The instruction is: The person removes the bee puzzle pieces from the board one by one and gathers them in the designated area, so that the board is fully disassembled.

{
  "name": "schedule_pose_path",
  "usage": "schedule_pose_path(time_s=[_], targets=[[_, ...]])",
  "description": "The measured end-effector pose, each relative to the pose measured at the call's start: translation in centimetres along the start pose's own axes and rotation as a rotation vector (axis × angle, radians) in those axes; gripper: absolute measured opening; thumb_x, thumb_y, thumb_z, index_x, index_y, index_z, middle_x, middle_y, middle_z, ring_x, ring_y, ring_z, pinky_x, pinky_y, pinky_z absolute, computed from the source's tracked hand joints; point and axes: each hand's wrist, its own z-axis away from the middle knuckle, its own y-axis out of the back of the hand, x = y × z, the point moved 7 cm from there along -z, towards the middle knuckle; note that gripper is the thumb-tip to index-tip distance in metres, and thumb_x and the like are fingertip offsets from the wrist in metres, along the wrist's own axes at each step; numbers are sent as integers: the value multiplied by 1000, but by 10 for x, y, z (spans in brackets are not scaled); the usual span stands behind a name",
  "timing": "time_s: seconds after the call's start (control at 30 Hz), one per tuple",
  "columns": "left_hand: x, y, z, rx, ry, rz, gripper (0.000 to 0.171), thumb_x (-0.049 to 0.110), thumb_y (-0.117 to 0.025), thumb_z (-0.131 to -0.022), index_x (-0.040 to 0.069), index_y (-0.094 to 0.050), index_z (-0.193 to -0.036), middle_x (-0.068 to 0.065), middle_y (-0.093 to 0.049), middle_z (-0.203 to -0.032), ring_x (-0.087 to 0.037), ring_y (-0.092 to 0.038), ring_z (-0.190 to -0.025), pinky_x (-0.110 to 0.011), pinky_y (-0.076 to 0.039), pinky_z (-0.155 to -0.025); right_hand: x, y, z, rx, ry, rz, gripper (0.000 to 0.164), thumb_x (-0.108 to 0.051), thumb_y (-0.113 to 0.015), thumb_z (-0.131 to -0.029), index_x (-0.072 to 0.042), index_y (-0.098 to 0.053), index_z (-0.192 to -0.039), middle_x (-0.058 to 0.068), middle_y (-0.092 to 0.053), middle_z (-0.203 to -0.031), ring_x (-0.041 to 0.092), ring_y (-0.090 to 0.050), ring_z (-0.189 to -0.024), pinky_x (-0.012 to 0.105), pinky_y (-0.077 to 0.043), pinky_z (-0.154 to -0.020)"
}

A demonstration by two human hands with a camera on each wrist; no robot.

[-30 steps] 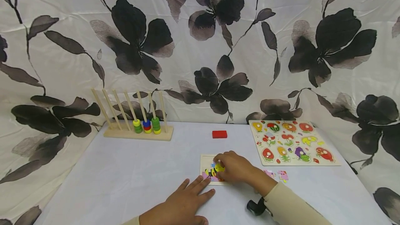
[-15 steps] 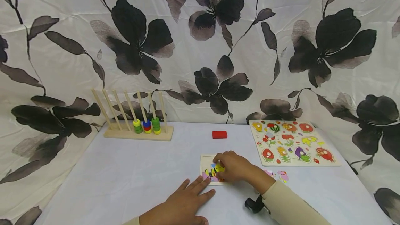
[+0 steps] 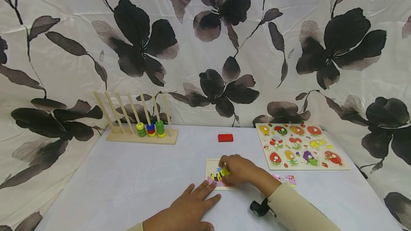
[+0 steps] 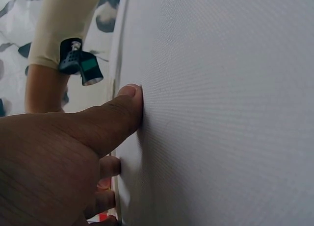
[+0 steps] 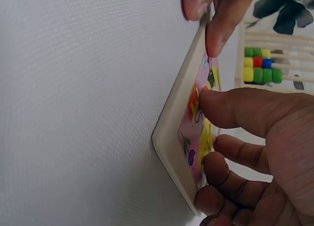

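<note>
A small wooden jigsaw puzzle (image 3: 210,165) with a bee picture lies on the white table; the right hand partly hides it. My left hand (image 3: 187,204) lies spread with straight fingers, its fingertips at the board's lower left corner. In the left wrist view the thumb (image 4: 125,96) stretches over the cloth. My right hand (image 3: 240,170) bends over the right half of the board. Seen from the right wrist, its thumb (image 5: 228,106) and curled fingers (image 5: 221,169) pinch a yellow and pink puzzle piece (image 5: 207,138) within the frame.
Loose pink puzzle pieces (image 3: 290,180) lie right of the right wrist. Behind them is a fruit puzzle board (image 3: 269,163). A red block (image 3: 226,138) sits farther back. At back left stands a peg abacus (image 3: 141,139) with coloured beads. A black wrist camera (image 3: 259,208) hangs under the right sleeve.
The right forearm and its wrist camera have shifted slightly left. The right fingers stay at nearly the same spot on the puzzle, and the left hand has not moved.
</note>
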Motion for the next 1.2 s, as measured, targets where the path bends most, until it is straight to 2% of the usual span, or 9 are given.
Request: schedule_pose_path(time_s=[0.23,0.37,0.53,0.67,0.97,1.2], targets=[[-1,-1,-1,-1,6,-2,83,68,-70,-83,36,-44,-156,4,-24,-168,-22,-20,-155,-61,-29,-115,0,1,1,11,-30,0,44,-24,-88,-80,-20,-63,-117,-3,-60,-88,16,-55,-82,36,-54,-70],[-1,-2,-1,-4,10,-2,83,68,-70,-83,37,-44,-155,4,-25,-168,-21,-20,-155,-61,-29,-115,-1,0,1,35,-39,33,45,-24,-89,-80,-21,-64,-117,-2,-62,-92,16,-55,-86,38,-55,-75],[-1,-1,-1,-4,6,-4,84,68,-69,-83,36,-44,-156,3,-24,-168,-22,-19,-155,-61,-29,-116,-6,1,2,79,-3,69,48,-25,-91,-78,-20,-66,-118,-2,-66,-104,16,-58,-97,41,-56,-85],[0,0,0,-2,-1,2,84,68,-68,-84,35,-43,-157,3,-23,-168,-22,-19,-155,-61,-28,-116,-9,1,4,98,30,75,49,-23,-92,-77,-19,-67,-119,-1,-68,-109,18,-60,-103,43,-57,-87],[1,1,2,39,-31,-23,81,66,-68,-86,32,-45,-156,1,-26,-167,-24,-22,-154,-60,-32,-114,-7,4,7,141,40,110,40,-20,-88,-81,-18,-71,-116,-4,-68,-103,16,-60,-101,41,-56,-82],[0,0,1,31,-22,-12,80,65,-69,-86,34,-45,-156,2,-26,-167,-23,-21,-154,-60,-31,-114,2,7,13,167,14,118,43,-24,-87,-81,-16,-71,-120,-6,-66,-96,14,-59,-92,38,-54,-76]])
